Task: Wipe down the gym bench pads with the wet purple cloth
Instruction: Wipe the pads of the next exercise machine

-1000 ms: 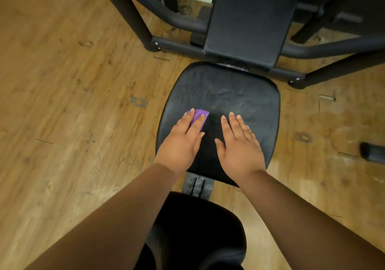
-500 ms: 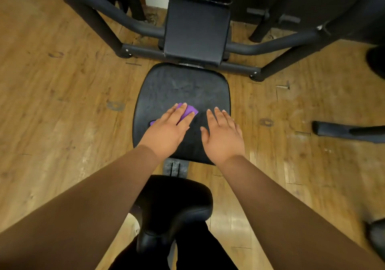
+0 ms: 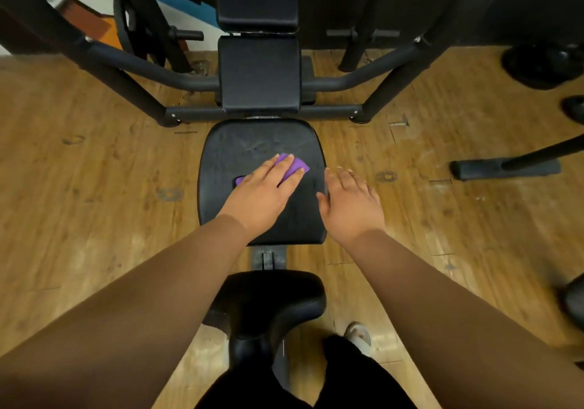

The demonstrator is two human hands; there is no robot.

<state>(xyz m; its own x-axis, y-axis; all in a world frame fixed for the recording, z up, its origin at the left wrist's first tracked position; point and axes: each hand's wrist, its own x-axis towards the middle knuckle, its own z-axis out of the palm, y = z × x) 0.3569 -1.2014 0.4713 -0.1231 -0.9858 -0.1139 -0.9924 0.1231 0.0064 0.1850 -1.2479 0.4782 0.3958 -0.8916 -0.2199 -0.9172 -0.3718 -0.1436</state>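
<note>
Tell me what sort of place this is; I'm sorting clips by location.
Most likely a gym: a black seat pad and back pad sit on a tubular machine frame, over a worn wood floor.

2 hands, 1 purple cloth, 4 black pads.

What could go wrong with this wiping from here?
The left hand only presses the cloth flat, so it may slide out or bunch. The right hand sits at the right edge of the seat pad and might slip off if leaned on. The back pad beyond could get skipped.
</note>
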